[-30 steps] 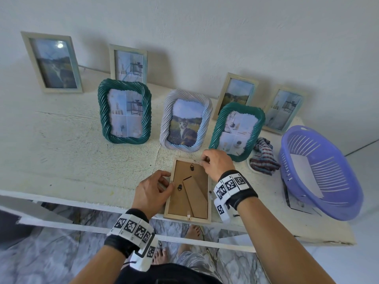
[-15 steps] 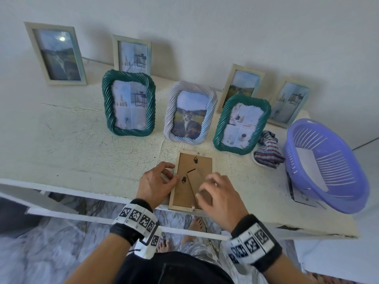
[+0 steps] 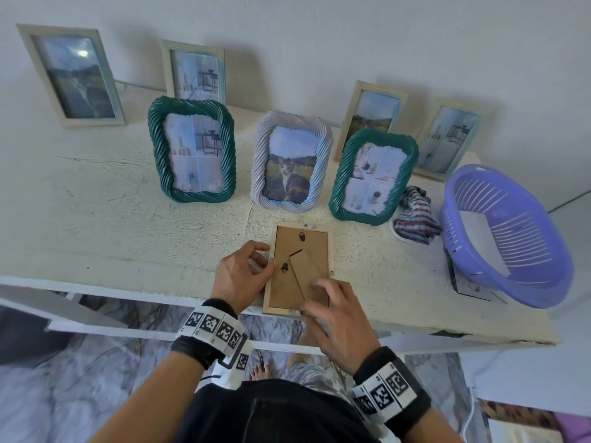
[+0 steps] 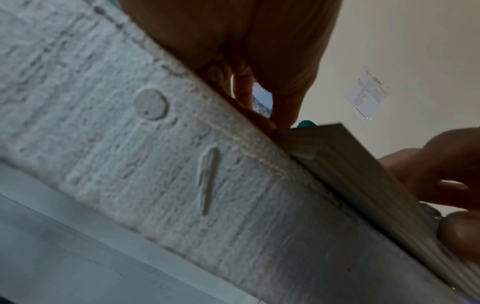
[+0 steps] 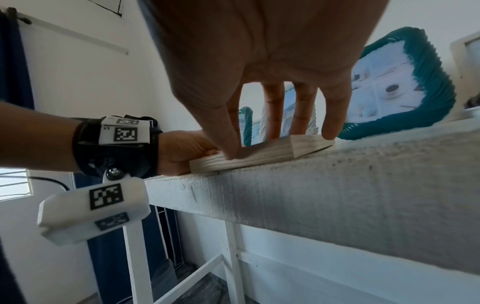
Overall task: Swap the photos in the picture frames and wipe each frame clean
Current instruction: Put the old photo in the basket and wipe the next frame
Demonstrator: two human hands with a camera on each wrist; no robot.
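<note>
Item: wooden frame [image 3: 299, 266], face down at the counter [image 3: 128, 219] front edge, backing board up. My left hand [image 3: 238, 276] pinches its left rail; my right hand [image 3: 335, 314], fingers spread, presses the near corner. Risk: frame overhangs the edge; a hard push could tip it off.

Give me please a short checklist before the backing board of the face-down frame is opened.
1. Wooden frame lies face down, flat on the table: ok.
2. Left hand steadies its left edge: ok.
3. Right hand on the near end, fingers on the board: ok.
4. Every retaining tab turned clear: cannot tell.
5. Frame fully on the table: not ok, near edge overhangs slightly.
6. Cloth near for wiping: ok.
</note>
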